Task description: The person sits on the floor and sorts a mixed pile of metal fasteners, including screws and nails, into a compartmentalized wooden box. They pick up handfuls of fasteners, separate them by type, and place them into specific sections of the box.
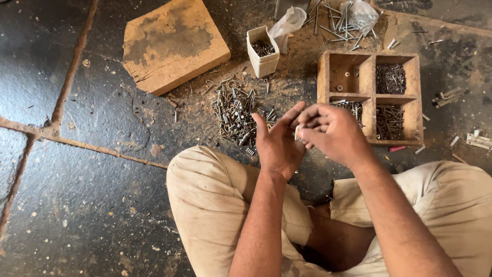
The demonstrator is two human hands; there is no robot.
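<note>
I sit cross-legged on a dark stone floor. My left hand (277, 143) is raised with the palm up and fingers spread, just in front of a loose pile of screws (234, 112). My right hand (330, 132) is curled against the left palm, and its fingertips pinch a small metal screw (298, 132) over that palm. Behind my right hand stands a wooden tray (370, 97) with several compartments, two of them full of dark screws and one with a few screws showing.
A thick wooden block (173, 45) lies at the back left. A small white box (263, 50) holding screws stands beside a plastic bag (288, 21). Long nails (341, 23) are strewn at the back. Metal hardware pieces (451, 96) lie at the right.
</note>
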